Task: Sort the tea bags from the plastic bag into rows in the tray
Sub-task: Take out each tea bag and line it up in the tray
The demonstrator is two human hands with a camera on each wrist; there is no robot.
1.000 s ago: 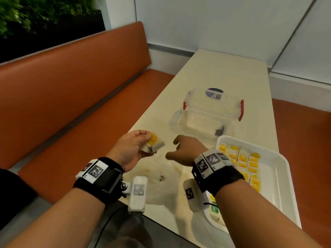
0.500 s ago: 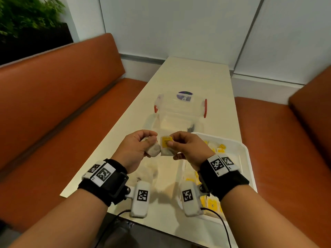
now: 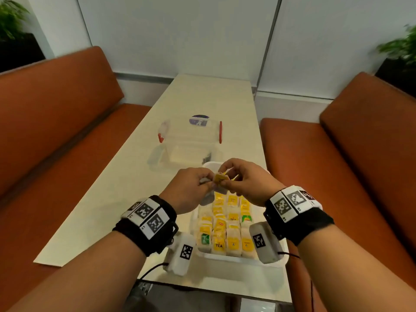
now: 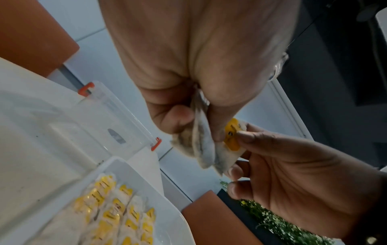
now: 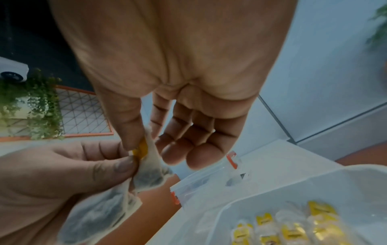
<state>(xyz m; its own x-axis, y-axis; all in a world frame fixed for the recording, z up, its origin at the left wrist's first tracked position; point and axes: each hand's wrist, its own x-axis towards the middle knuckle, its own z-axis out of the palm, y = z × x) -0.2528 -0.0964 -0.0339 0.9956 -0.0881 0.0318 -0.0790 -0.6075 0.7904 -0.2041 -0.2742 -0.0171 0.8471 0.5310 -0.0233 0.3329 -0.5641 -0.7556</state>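
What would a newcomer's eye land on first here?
First, the two hands meeting above the table: the left hand grips a small bunch of tea bags while the right hand pinches a yellow-tagged tea bag off it. Just below lies the white tray with yellow-tagged bags in rows, and beyond it a clear box with red latches.

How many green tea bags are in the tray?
2: one green tea bag in the near-left corner of the tray, another along its right side. More may be hidden.
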